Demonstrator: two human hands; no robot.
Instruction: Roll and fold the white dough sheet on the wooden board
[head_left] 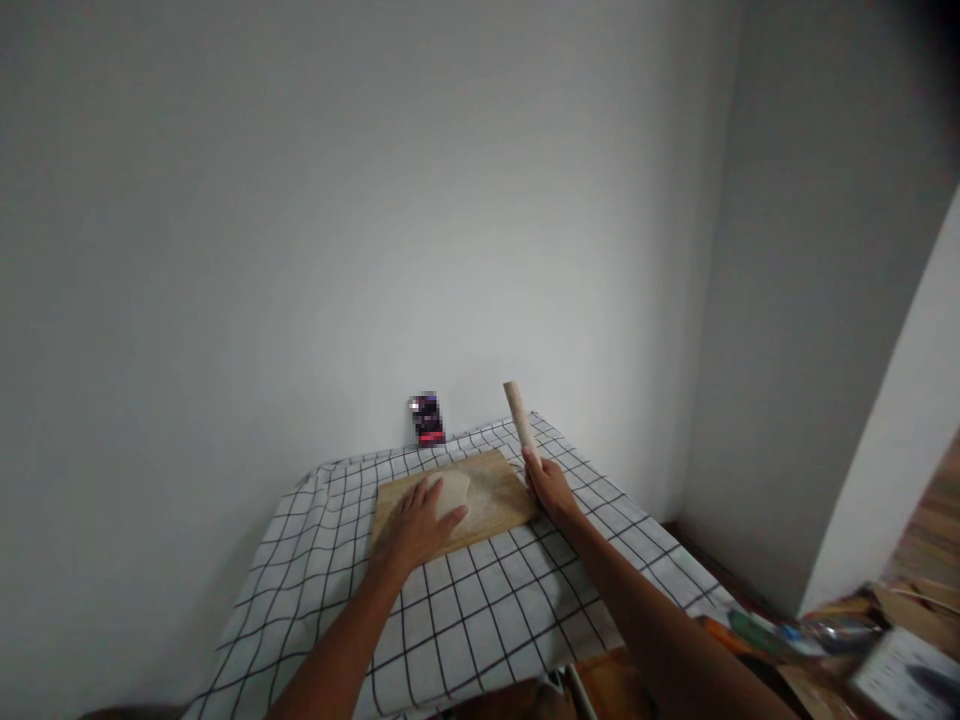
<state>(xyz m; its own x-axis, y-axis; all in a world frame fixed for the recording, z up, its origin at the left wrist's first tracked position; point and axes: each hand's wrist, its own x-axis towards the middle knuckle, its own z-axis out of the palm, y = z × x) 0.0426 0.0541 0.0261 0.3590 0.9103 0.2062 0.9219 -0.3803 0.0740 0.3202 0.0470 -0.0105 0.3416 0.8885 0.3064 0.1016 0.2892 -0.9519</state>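
1. Fingers (420, 491) of left hand (424, 524) lie spread on dough (453, 490).
2. Right hand (550, 486) grips rolling pin (520, 418), at right edge of board (496, 492).
3. Dough sits flat, left-middle of board.
4. Checked cloth (457, 610) lies under board; dark object (428, 419) stands far, by wall (562, 250).

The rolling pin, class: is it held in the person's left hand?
No, the right hand grips the rolling pin, while the left hand lies on the dough.
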